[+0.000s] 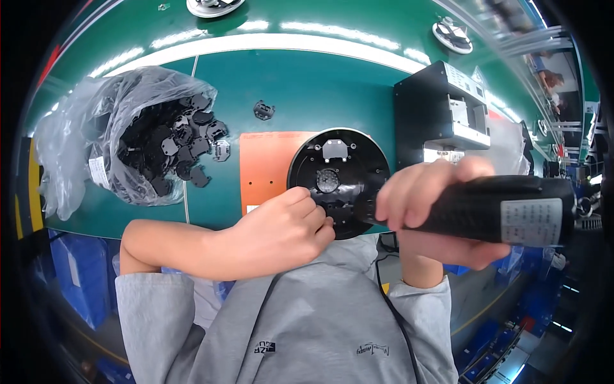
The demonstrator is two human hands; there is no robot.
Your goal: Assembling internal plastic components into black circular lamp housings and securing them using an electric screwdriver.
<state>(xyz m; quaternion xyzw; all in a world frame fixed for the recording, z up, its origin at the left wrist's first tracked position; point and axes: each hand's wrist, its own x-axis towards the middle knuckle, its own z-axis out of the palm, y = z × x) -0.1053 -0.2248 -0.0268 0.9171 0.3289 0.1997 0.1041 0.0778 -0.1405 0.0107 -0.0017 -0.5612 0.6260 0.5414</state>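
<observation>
A round black housing (358, 163) lies in front of me, partly over an orange sheet (272, 157). A light grey plate and a round perforated disc show inside it. My right hand (412, 198) is wrapped round a thick black electric screwdriver (473, 206), held sideways with its nose end over the housing's right side. At the housing's lower left rim, my left hand (288, 224) is closed, its fingers curled inward. Whatever those fingers hold is hidden from view.
A clear plastic bag (70, 137) spills black plastic parts (185, 144) at the left. One loose part (263, 110) lies beyond the sheet. A black box-shaped machine (422, 109) stands at the right. Round white assemblies (453, 36) sit on the green belt (345, 14) behind.
</observation>
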